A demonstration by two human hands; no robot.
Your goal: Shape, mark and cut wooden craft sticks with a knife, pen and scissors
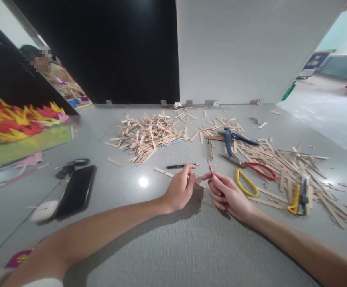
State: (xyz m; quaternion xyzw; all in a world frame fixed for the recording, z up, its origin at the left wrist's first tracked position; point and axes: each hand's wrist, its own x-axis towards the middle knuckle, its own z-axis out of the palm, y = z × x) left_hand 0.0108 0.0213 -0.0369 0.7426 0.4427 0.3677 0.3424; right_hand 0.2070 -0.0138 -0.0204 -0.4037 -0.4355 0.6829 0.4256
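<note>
My right hand [227, 196] is closed, with a thin pinkish stick [211, 170] pinched upright between thumb and forefinger. My left hand [181, 188] faces it a short way off, fingers curled in; whether something small sits in them I cannot make out. Under the left fingertips a flat wooden stick [163, 172] lies on the grey table [161, 247]. A black pen [180, 166] rests just beyond the left hand. Right of the right hand are scissors [245, 164] with one red and one yellow handle.
A heap of short wooden pieces [146, 137] lies ahead. Blue-handled pliers [229, 139], longer sticks [284, 167] and a yellow cutter knife [302, 197] are rightward. Leftward are a phone [76, 191], a white mouse [44, 211] and red-yellow paper shapes [14, 123]. Behind stands a panel [227, 52].
</note>
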